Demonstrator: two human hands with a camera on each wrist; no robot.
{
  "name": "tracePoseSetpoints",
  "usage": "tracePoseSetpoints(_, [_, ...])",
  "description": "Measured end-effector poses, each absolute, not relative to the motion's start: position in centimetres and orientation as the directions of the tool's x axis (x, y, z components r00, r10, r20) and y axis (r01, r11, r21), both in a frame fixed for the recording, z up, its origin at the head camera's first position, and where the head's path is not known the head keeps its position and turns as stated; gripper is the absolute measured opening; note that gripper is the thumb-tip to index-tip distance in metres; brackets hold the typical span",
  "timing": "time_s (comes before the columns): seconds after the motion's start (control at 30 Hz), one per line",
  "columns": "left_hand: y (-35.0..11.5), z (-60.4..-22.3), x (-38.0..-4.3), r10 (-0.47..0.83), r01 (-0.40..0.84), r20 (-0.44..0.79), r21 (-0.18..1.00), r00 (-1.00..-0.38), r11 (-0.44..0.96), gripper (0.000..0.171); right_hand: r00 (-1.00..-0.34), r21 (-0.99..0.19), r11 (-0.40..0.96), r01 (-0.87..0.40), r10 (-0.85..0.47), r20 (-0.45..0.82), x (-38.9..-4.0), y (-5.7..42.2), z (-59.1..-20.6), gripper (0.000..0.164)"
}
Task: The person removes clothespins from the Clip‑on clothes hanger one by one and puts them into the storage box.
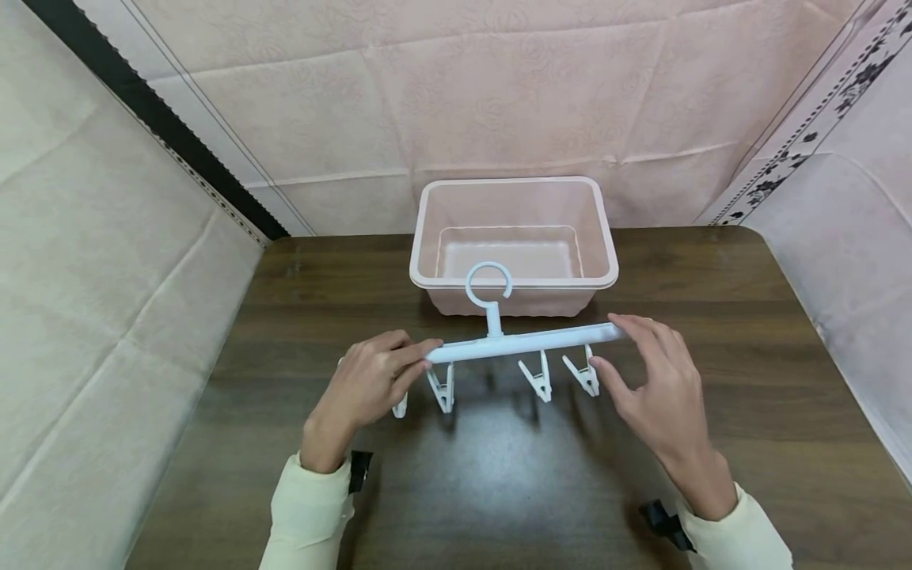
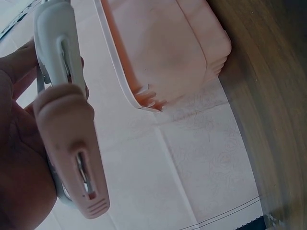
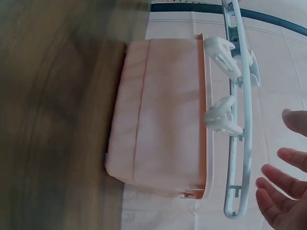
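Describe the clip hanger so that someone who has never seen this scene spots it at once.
On the brown table, find the pink basin at the far edge. Just nearer, the left hand grips one end of the pale clip hanger. Unlike the basin, it is a slim bar with a curved hook above and small clips dangling below.

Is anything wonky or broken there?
A little wonky: in the head view, the pale hanger slants, its right end further up the picture than its left, so it doesn't line up with the nearly level front rim of the pink bin. I see nothing spilled or broken.
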State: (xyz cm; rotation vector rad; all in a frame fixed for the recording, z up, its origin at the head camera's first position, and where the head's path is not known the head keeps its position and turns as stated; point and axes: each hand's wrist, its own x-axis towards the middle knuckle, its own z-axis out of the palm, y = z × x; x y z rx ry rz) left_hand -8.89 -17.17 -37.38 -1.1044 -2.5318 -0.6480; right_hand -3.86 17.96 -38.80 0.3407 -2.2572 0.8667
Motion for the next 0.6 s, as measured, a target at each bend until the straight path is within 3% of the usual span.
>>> tracePoseSetpoints(0.43, [-17.2,-37.2,-8.9,0.595,0.737,0.445,0.297,-0.669,0.607,0.029,-0.667,-0.512,0.680,-0.524,0.046,0.744,-3.3,17.2,-40.3,0.053])
tracePoseSetpoints(0.6, [-17.3,-37.2,-9.0,0.591,0.738,0.454,0.291,-0.667,0.609,0.031,-0.682,-0.535,0.667,-0.518,0.056,0.729,-3.1,17.1,-40.9,0.055])
